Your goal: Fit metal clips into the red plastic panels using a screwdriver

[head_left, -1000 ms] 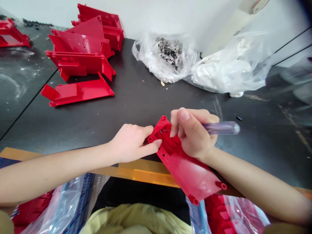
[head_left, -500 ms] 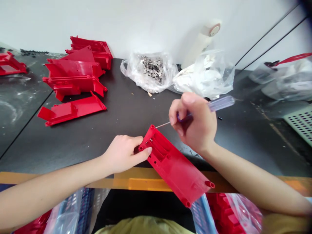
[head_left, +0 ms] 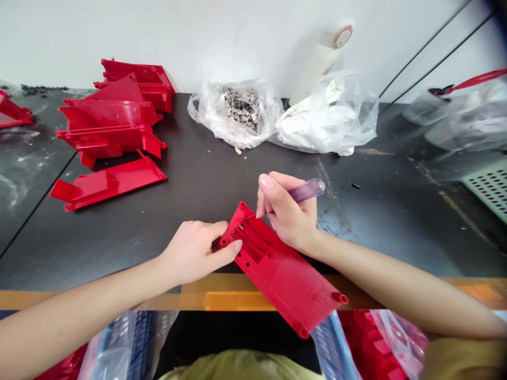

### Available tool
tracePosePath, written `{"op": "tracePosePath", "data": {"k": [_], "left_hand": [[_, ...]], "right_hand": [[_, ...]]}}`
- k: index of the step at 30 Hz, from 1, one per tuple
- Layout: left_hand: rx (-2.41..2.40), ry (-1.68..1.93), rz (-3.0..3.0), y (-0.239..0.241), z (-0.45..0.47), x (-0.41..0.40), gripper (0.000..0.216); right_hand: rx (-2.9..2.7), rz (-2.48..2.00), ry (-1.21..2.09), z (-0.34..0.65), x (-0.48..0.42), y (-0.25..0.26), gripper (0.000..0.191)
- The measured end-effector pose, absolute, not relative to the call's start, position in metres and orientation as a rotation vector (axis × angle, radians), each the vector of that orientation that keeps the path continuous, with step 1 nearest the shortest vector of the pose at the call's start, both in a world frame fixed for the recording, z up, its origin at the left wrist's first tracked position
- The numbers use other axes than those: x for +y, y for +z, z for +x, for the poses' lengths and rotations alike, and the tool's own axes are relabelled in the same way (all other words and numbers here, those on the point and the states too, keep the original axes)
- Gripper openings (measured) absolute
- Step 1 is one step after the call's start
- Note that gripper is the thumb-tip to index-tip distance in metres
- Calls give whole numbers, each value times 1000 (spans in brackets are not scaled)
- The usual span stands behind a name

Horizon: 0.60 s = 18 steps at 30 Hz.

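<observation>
As left hand grips panel, screwdriver tilted

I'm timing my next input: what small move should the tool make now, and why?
Probably nudge the small metal-looking pieces with the purple-handled tool: the right hand points it toward them, while the left hand grips that end of the red plastic housing.

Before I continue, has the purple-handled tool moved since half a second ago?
Yes: the purple-handled tool has moved left. Its handle end was right of the small black piece on the tabletop; now it is left of it.
</observation>
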<state>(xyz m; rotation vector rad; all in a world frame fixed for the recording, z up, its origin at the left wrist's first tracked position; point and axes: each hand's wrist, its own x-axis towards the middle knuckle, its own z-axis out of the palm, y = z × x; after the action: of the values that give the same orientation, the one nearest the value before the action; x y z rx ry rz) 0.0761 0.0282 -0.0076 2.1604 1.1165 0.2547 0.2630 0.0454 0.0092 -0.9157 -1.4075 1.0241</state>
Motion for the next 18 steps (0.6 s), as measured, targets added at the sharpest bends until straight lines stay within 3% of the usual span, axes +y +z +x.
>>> {"op": "tracePosePath", "data": {"k": [18], "left_hand": [[1092, 272, 2158, -6, 77, 29, 38]], "right_hand": [[-1412, -943, 934, 261, 39, 11, 49]]}}
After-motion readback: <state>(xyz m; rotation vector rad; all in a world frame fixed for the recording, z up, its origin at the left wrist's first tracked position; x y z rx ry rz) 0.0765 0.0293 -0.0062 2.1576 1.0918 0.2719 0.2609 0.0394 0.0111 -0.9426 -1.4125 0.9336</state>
